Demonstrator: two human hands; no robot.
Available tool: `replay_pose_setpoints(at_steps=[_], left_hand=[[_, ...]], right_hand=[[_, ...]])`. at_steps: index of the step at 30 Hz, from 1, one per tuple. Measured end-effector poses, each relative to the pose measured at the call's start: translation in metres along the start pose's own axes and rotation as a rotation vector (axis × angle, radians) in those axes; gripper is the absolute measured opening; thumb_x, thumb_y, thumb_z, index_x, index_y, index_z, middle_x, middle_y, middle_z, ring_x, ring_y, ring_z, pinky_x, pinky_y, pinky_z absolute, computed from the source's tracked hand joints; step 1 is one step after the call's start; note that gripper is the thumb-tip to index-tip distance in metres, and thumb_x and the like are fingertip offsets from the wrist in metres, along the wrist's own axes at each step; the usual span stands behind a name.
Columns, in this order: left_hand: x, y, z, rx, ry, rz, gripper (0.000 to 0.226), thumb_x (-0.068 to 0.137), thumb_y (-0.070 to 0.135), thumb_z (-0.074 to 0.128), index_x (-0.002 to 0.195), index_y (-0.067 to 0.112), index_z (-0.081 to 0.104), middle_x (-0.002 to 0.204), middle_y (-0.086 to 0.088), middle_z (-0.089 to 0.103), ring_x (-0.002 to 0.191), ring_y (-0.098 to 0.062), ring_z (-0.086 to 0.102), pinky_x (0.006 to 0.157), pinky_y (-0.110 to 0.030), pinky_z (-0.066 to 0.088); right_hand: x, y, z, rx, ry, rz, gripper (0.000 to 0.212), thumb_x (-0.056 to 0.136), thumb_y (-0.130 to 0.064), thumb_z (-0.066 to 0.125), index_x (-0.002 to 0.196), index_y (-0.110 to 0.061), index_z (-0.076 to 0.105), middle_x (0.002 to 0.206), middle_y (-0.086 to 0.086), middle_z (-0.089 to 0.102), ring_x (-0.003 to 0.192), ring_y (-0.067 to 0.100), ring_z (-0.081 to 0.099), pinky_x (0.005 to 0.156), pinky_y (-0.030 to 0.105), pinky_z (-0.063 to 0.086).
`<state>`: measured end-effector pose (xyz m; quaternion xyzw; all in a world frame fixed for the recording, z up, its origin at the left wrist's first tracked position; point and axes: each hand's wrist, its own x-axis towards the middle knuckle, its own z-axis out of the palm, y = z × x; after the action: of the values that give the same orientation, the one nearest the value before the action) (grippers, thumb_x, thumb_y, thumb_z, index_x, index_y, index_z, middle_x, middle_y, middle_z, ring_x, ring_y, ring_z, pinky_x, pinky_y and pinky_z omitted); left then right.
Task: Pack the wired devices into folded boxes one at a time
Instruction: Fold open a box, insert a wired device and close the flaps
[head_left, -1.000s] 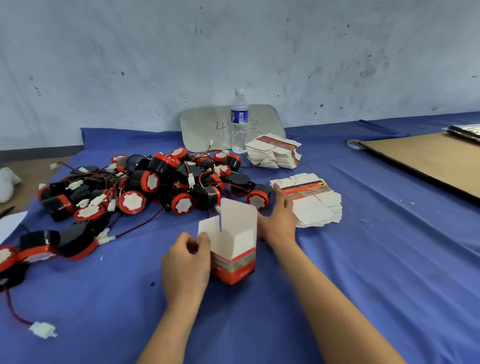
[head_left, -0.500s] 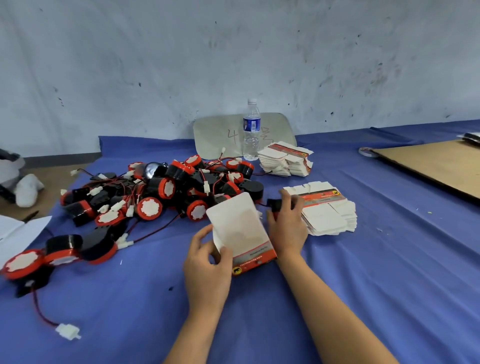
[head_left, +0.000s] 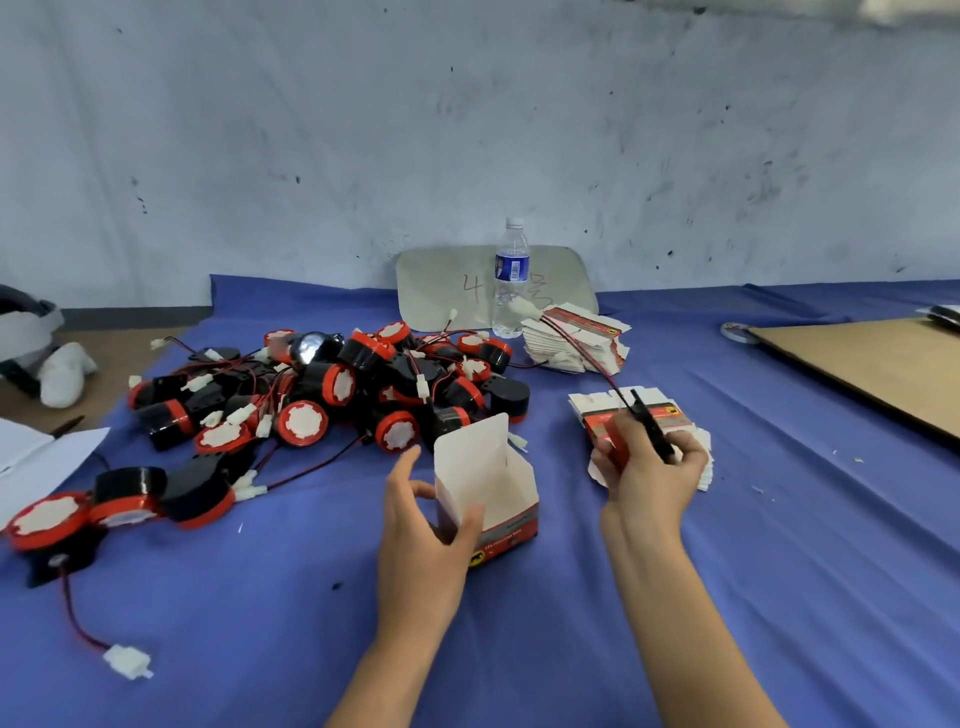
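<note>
Now I see the left hand (head_left: 421, 540) grasping the open box (head_left: 493, 488) at its near left corner, thumb on the near wall and fingers reaching round the left side. The box stands upright on the blue cloth (head_left: 779, 519) near the middle of the surface, lid flap raised. The right hand (head_left: 649, 467) is clenched round one red-and-black device (head_left: 619, 444), held over the nearer stack of flat boxes (head_left: 597, 402), right of the box. Its wire (head_left: 582, 353) runs toward the far edge, ending in a white plug (head_left: 522, 309) by the farther stack (head_left: 608, 345). I see the pile of devices (head_left: 332, 395) left of the box. A water bottle (head_left: 511, 280) stands at the far edge.
</note>
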<state>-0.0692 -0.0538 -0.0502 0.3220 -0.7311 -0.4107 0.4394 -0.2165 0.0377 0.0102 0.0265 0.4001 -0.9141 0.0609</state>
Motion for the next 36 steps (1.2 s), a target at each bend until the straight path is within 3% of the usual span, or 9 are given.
replay_pose_setpoints(at_steps=[3,5,9,15,19,23,28,33,36], left_hand=[[-0.002,0.006,-0.003,0.038,-0.003,0.038,0.096,0.066,0.056,0.073,0.145,0.044,0.020,0.110,0.014,0.047,0.075,-0.022,0.057,0.059,-0.036,0.049],[-0.005,0.012,-0.007,0.100,0.048,0.111,0.103,0.060,0.071,0.066,0.146,0.043,0.017,0.131,0.011,0.039,0.098,-0.020,0.057,0.071,-0.039,0.055],[-0.009,0.022,-0.008,0.139,0.159,0.508,0.093,0.073,0.070,0.064,0.146,0.039,0.017,0.148,0.002,0.028,0.139,-0.017,0.032,0.108,-0.036,0.037],[-0.007,0.023,-0.001,0.255,0.113,0.624,0.075,0.068,0.043,0.074,0.133,0.026,0.041,0.131,0.012,0.044,0.122,-0.011,0.042,0.103,-0.032,0.033],[-0.010,0.027,-0.003,0.135,0.118,0.522,0.063,0.067,0.050,0.071,0.121,0.040,0.042,0.122,0.039,0.042,0.115,0.015,0.038,0.094,-0.023,0.036],[-0.011,0.028,-0.005,0.070,0.189,0.408,0.056,0.065,0.053,0.067,0.115,0.045,0.044,0.103,0.020,0.052,0.097,0.002,0.044,0.080,-0.028,0.039],[-0.007,0.025,-0.014,0.254,0.297,0.413,0.046,0.078,0.046,0.052,0.120,0.029,0.047,0.087,0.002,0.049,0.083,-0.014,0.040,0.073,-0.037,0.036],[-0.010,0.029,-0.009,0.091,0.204,0.358,0.091,0.069,0.049,0.063,0.148,0.042,0.018,0.121,0.006,0.045,0.110,-0.013,0.042,0.092,-0.032,0.041],[-0.009,0.025,-0.002,-0.040,0.129,0.245,0.118,0.062,0.061,0.072,0.144,0.055,-0.012,0.148,0.032,0.010,0.143,-0.004,0.019,0.110,-0.025,0.028]], right_hand=[[-0.014,-0.004,-0.005,0.071,-0.169,0.228,0.021,0.092,-0.021,0.060,0.109,-0.016,0.049,0.063,0.000,0.063,0.043,0.013,0.057,0.044,0.021,0.048],[-0.024,-0.007,0.000,0.022,-0.285,0.302,0.022,0.094,-0.034,0.052,0.100,-0.013,0.058,0.064,0.002,0.063,0.041,0.015,0.054,0.040,0.021,0.045],[-0.046,-0.005,0.010,-0.204,-0.418,0.176,0.021,0.095,-0.029,0.052,0.080,-0.025,0.066,0.072,-0.001,0.065,0.056,0.013,0.060,0.037,0.024,0.043],[-0.070,0.013,0.009,-0.487,-0.581,-0.060,0.036,0.095,-0.022,0.058,0.059,-0.018,0.060,0.059,-0.002,0.058,0.057,0.004,0.051,0.054,0.018,0.044],[-0.071,0.005,0.007,-0.455,-0.671,-0.254,0.016,0.091,-0.015,0.065,0.101,-0.025,0.071,0.091,-0.005,0.072,0.070,0.007,0.058,0.068,0.021,0.049],[-0.071,-0.008,0.004,-0.548,-0.850,-0.630,0.027,0.076,-0.035,0.072,0.102,-0.031,0.067,0.101,-0.007,0.069,0.085,0.017,0.059,0.076,0.025,0.044],[-0.075,0.005,0.003,-0.872,-1.111,-0.986,0.055,0.068,-0.038,0.083,0.112,-0.009,0.068,0.117,0.002,0.063,0.104,0.020,0.056,0.090,0.034,0.048],[-0.070,0.002,0.001,-0.730,-1.005,-0.648,0.048,0.067,-0.039,0.082,0.111,-0.031,0.064,0.107,-0.012,0.065,0.102,0.013,0.062,0.086,0.022,0.049],[-0.062,0.005,0.002,-0.639,-0.803,-0.429,0.035,0.066,-0.038,0.081,0.097,-0.038,0.066,0.092,-0.015,0.070,0.088,0.009,0.066,0.077,0.019,0.051]])
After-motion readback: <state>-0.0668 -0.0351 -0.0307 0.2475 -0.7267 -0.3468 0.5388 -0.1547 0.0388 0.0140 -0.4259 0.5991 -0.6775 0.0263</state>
